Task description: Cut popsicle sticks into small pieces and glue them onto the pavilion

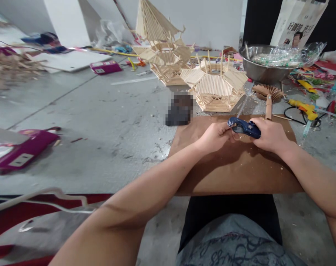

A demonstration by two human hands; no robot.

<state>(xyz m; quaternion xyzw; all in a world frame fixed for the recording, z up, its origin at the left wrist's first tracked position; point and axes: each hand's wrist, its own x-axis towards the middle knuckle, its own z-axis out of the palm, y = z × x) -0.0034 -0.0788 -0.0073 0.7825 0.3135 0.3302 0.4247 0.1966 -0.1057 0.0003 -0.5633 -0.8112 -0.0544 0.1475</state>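
My right hand (269,135) is closed around a dark blue hand cutter (247,127), with the tool pointing left. Its looped left end meets my left hand (215,137), whose fingers are pinched together. Whatever those left fingers hold is too small or hidden to make out. Both hands are above a brown board (240,173) sprinkled with small crumbs. Just beyond the hands stands a six-sided stick model (215,87) with slatted roof panels and upright sticks. A taller tiered stick tower (168,55) with a pointed roof rises behind it.
A blurred dark object (179,112) touches the board's far left corner. To the right lie a yellow glue gun (302,107) with its cord and a pleated brown paper fan (268,96). A steel bowl (263,72) holds plastic-wrapped contents. Purple power strips (26,151) lie left.
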